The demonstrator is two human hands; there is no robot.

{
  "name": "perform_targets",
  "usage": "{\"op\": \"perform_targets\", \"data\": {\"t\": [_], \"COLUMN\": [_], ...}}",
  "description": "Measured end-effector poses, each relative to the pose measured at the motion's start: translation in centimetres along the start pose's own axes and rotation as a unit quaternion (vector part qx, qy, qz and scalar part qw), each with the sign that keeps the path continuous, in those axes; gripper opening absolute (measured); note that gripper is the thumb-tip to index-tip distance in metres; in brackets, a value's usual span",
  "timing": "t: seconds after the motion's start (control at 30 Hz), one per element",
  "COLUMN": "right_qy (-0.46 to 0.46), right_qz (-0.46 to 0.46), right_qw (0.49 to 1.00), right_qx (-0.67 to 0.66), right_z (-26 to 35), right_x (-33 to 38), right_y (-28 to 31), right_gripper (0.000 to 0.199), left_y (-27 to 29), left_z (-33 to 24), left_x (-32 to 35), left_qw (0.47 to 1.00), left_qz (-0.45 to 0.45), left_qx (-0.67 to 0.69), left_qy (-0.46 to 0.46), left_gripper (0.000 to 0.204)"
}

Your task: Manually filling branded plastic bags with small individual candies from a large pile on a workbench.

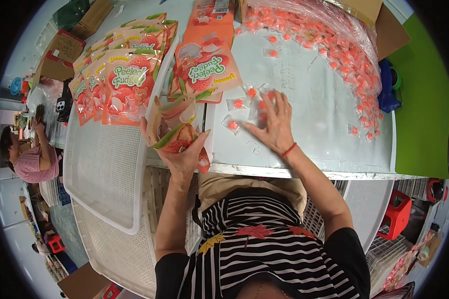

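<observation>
My left hand (183,160) grips a candy pouch (172,119), pink with green leaf shapes, its mouth gaping at the table's front edge. My right hand (277,124) is spread palm-down over a few individually wrapped red candies (238,103). Its thumb reaches toward a candy near the table edge, and its fingers partly cover others; whether they press on them is hard to tell. Beyond the held pouch lies a stack of flat pouches (204,65). The inside of the held pouch is mostly hidden.
A large heap of wrapped candies (351,74) curves along the table's back and right. Plump pouches (129,87) stand in rows in a white perforated tray (105,169) at left. A red stool (395,214) is at right. Another person (32,157) sits far left.
</observation>
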State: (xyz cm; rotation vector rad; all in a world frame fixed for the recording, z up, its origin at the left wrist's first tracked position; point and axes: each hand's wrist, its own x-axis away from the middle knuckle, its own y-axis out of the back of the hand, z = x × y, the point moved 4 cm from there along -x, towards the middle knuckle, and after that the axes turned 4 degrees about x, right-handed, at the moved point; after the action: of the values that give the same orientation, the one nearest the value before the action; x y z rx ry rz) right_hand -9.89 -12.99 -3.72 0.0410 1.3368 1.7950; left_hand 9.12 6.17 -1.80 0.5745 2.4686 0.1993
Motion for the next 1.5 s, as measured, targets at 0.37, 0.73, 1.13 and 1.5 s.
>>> {"op": "perform_targets", "data": {"t": [0.37, 0.73, 1.13, 1.5], "right_qy": [0.000, 0.146, -0.104, -0.232], "right_qz": [0.146, 0.080, -0.087, -0.041], "right_qw": [0.986, 0.983, 0.972, 0.785], "right_qx": [0.078, 0.083, -0.190, -0.574], "right_z": [5.4, 5.3, -0.9, 4.9], "right_x": [-2.3, -1.5, -5.3, -10.0], "right_y": [-3.0, -4.1, -2.5, 5.3], "right_gripper": [0.078, 0.041, 0.014, 0.013], "left_y": [0.5, -0.7, -6.6, -10.9], "left_z": [-0.5, -2.4, -7.7, -7.1], "left_x": [0.0, -0.6, -2.1, -1.0], "left_qw": [0.998, 0.998, 0.989, 0.984], "left_qz": [0.018, 0.031, 0.130, 0.132], "left_qx": [-0.043, -0.042, 0.065, -0.048], "left_qy": [-0.030, -0.019, -0.003, -0.107], "left_gripper": [0.116, 0.119, 0.113, 0.107]}}
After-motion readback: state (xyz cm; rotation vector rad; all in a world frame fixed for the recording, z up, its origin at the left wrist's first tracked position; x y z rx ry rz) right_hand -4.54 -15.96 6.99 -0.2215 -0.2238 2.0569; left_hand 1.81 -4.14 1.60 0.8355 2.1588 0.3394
